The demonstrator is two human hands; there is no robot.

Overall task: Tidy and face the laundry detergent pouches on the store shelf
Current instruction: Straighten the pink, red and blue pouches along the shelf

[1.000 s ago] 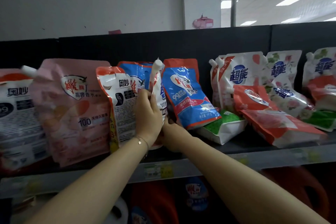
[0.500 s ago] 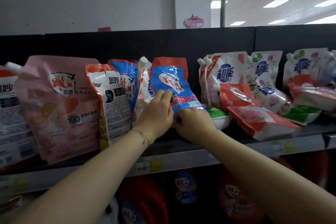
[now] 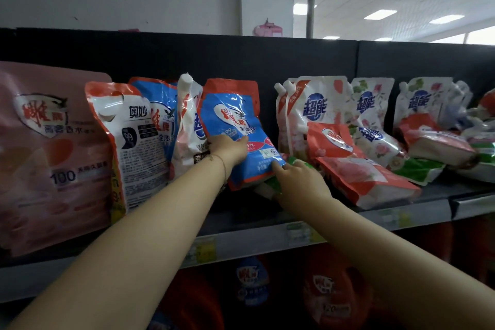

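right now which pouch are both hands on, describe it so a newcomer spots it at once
On the upper shelf, find the dark gap mid-row. Just left of it leans the blue pouch, touched by the left hand and right hand. Its blue front with a red top faces out, unlike the white spouted pouch edge-on at its left and the white pouches right of the gap.

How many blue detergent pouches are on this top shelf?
2. One blue pouch leans at the centre, the left hand on its face; the second blue pouch stands further left, behind the white pouch. More may be hidden behind.
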